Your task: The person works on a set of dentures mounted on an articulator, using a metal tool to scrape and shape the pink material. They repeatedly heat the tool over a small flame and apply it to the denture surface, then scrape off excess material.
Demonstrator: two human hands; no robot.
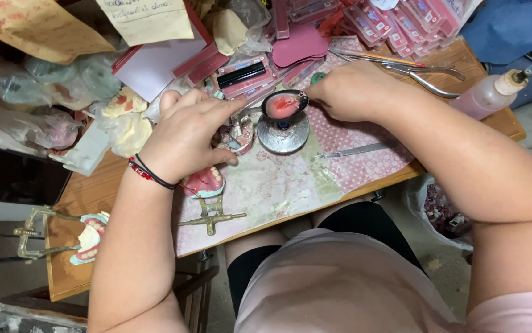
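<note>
Wax in the spoon (284,105) looks soft and spillable; right hand (352,92) pinches its rim, left hand (185,132) pinches the handle, so keep it level.

Pliers (429,77), squeeze bottle (491,94) and pink boxes (401,24) crowd the table (87,191).

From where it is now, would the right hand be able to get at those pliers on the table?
Probably yes. The pliers lie bare on the table just beyond the right hand, with nothing on top of them. The hand seems busy at the spoon, though.
</note>
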